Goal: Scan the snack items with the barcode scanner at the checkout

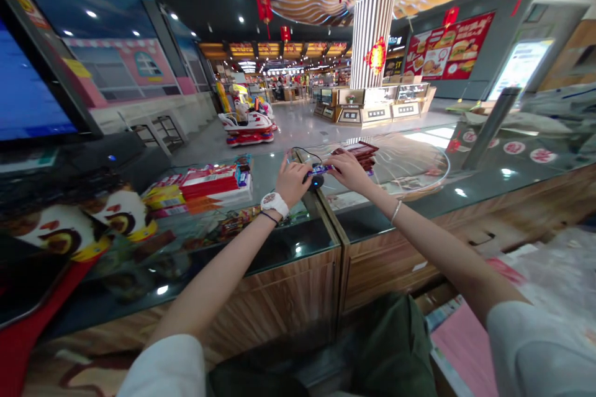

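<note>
Both my hands meet over the glass counter, at the middle of the head view. My left hand [293, 182], with a white watch [274, 203] on the wrist, grips the left end of a small purple-blue packet [319, 169]. The right end of that packet is between the fingers of my right hand [347, 171]. Just beneath it sits a small round black device [316, 182] with a blue light and a thin cable. Brown-red packets [362, 152] lie stacked right behind my right hand.
Red and yellow boxes [209, 181] stand on the glass counter [298, 247] to the left. Bags with a cartoon print [123, 214] are further left, near a screen [32, 87]. An open box with pink paper [465, 341] is low at the right.
</note>
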`<state>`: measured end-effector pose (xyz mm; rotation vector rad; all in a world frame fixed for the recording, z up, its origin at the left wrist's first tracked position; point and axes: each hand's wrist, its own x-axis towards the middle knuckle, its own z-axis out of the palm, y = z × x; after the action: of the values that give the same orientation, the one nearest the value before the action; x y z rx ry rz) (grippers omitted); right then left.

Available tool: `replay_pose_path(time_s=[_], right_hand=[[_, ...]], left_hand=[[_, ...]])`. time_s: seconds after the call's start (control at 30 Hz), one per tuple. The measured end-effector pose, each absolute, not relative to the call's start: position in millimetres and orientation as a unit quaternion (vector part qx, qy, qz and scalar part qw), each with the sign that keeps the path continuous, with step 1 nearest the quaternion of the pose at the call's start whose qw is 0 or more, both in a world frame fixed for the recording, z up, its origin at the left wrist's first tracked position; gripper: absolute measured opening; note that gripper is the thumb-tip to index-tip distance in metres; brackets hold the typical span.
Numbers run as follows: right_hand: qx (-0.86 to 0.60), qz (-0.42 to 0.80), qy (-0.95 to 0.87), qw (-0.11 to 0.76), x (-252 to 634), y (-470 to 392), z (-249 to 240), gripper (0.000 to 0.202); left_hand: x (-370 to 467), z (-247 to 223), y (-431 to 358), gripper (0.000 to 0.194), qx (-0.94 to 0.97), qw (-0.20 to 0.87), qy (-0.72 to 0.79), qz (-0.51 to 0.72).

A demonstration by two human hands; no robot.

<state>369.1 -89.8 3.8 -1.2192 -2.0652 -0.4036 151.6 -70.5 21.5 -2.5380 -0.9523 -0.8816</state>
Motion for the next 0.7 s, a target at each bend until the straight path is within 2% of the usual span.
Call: replay_pose_path(time_s=[0.47, 0.7], right_hand=[[-0.434, -0.148, -0.818, 0.349, 269, -31, 20, 0.024], [-0.415, -0.142, -0.821, 0.366, 257, -30, 4, 0.025]], left_hand=[[68, 16, -43, 0.019, -0.795, 0.173, -0.43, -0.392], [54, 8, -41, 0.026, -0.804, 0.164, -0.441, -0.363]])
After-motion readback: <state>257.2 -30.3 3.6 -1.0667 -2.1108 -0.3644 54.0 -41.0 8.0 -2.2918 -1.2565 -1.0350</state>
